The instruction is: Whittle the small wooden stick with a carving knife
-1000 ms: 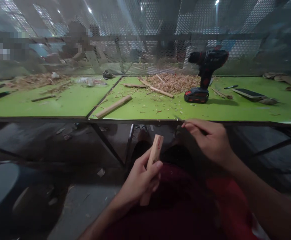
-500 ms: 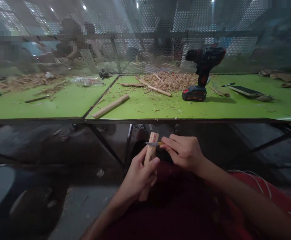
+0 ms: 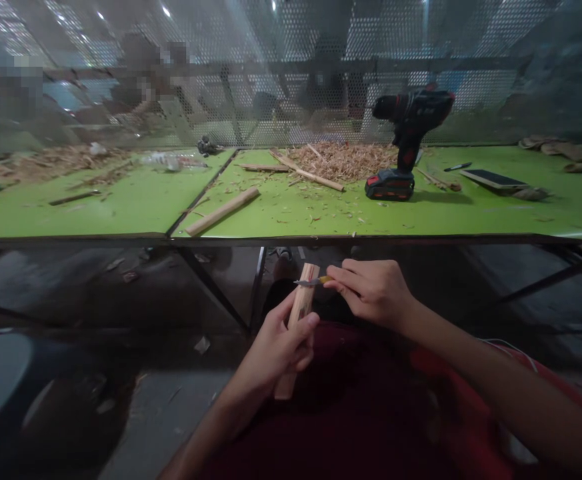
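My left hand [image 3: 288, 340] is wrapped round a pale wooden stick [image 3: 301, 303], held tilted over my lap below the table's front edge. The stick's upper end stands out above my fingers and its lower end shows under my palm. My right hand [image 3: 371, 290] grips a small knife [image 3: 311, 282] by its yellowish handle, most of which is hidden in the fingers. The blade lies across the stick near its top and appears to touch the wood.
On the green table [image 3: 291, 217] are a cordless drill [image 3: 411, 140], a heap of wood shavings [image 3: 355, 160], a loose wooden stick [image 3: 223, 211], a phone-like dark slab [image 3: 493, 178] and a clear bottle [image 3: 173, 161]. A perforated metal screen [image 3: 281, 80] stands behind.
My right hand and the knife have shifted slightly up and to the right, toward the stick's upper end. My left hand keeps its hold on the stick.
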`<state>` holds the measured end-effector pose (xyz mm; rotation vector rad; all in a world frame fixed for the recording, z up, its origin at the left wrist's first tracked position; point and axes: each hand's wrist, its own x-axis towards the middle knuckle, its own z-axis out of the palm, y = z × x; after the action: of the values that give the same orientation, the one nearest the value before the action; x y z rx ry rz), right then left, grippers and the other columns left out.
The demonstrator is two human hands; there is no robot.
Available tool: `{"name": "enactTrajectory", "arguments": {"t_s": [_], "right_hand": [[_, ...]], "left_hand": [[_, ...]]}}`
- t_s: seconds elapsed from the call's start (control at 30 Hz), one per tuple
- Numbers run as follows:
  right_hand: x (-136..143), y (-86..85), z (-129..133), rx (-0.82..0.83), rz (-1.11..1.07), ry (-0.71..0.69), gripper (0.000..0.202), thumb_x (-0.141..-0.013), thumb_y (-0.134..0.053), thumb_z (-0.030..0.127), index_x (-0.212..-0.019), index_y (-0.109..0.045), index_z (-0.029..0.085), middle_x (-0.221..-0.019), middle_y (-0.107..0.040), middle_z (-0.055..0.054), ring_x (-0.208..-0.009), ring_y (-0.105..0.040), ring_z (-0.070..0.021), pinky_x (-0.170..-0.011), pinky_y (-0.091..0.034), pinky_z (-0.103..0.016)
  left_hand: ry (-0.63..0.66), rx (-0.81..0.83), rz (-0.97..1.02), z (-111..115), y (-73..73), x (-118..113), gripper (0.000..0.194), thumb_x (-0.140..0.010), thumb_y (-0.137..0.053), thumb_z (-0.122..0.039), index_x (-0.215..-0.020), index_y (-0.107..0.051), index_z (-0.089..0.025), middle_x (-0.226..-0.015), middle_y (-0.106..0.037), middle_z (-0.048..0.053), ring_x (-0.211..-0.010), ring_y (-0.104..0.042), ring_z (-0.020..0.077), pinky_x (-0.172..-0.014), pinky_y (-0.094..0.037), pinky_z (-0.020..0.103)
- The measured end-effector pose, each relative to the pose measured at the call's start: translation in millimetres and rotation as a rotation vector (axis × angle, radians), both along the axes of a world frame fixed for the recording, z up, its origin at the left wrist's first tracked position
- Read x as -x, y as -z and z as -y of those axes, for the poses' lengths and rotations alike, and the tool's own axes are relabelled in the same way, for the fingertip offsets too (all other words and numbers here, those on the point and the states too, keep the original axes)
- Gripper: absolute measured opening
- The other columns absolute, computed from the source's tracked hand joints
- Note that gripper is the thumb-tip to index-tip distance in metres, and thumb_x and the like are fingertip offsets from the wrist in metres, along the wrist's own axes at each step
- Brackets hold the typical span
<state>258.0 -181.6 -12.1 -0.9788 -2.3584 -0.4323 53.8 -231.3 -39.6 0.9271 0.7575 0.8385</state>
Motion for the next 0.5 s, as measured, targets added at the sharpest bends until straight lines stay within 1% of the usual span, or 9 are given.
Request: {"name": "enactTrajectory", "arguments": {"t_s": [0.2, 0.33, 0.4, 0.47, 0.5], "right_hand": [[0.0, -3.6, -2.3, -0.003, 0.022, -0.023, 0.029, -0.098, -0.049, 0.034, -0.095, -0.074, 0.019, -0.068, -0.064, -0.001, -0.056, -0.048, -0.0100, -0.051, -0.023, -0.027], [-3.7, -3.1, -9.9, -0.016, 0.069, -0.028, 0.030, -0.099, -0.048, 0.035, -0.096, -0.074, 0.020, -0.068, -0.065, -0.001, -0.055, -0.049, -0.0103, -0.050, -0.024, -0.027], [-16.5, -7.7, -19.2, -0.058, 0.063, 0.049, 0.033, -0.099, -0.045, 0.035, -0.095, -0.075, 0.022, -0.068, -0.067, -0.002, -0.056, -0.052, -0.0117, -0.051, -0.027, -0.027], [-34.1, -17.2, -27.9, -0.152, -0.028, 0.181, 0.037, -0.100, -0.043, 0.034, -0.090, -0.077, 0.021, -0.071, -0.071, -0.004, -0.061, -0.058, -0.0142, -0.052, -0.031, -0.027], [-41.8, -22.9, -30.1, -0.190, -0.063, 0.182, 0.036, -0.099, -0.045, 0.033, -0.087, -0.077, 0.020, -0.073, -0.072, -0.006, -0.063, -0.061, -0.0150, -0.053, -0.034, -0.027]], "left_hand": [[0.038, 0.020, 0.034, -2.3, -1.4, 1.5, 0.074, -0.086, -0.067, -0.043, -0.149, -0.033, -0.022, -0.061, -0.044, -0.008, -0.041, -0.024, 0.0016, -0.037, -0.023, 0.015], [0.054, 0.034, 0.041, -0.7, -2.7, 2.6, 0.073, -0.087, -0.067, -0.042, -0.149, -0.033, -0.022, -0.061, -0.042, -0.009, -0.041, -0.022, 0.0012, -0.037, -0.023, 0.014], [0.055, 0.031, 0.041, 4.6, -3.9, 5.7, 0.073, -0.086, -0.068, -0.042, -0.147, -0.035, -0.020, -0.061, -0.042, -0.008, -0.042, -0.024, 0.0017, -0.036, -0.024, 0.014], [0.065, 0.028, 0.048, 11.6, -4.8, 10.2, 0.075, -0.083, -0.071, -0.043, -0.145, -0.036, -0.019, -0.063, -0.043, -0.007, -0.043, -0.029, 0.0031, -0.036, -0.027, 0.015], [0.073, 0.033, 0.056, 14.6, -5.0, 12.4, 0.077, -0.082, -0.072, -0.043, -0.146, -0.036, -0.019, -0.064, -0.043, -0.007, -0.044, -0.031, 0.0037, -0.035, -0.028, 0.015]]}}
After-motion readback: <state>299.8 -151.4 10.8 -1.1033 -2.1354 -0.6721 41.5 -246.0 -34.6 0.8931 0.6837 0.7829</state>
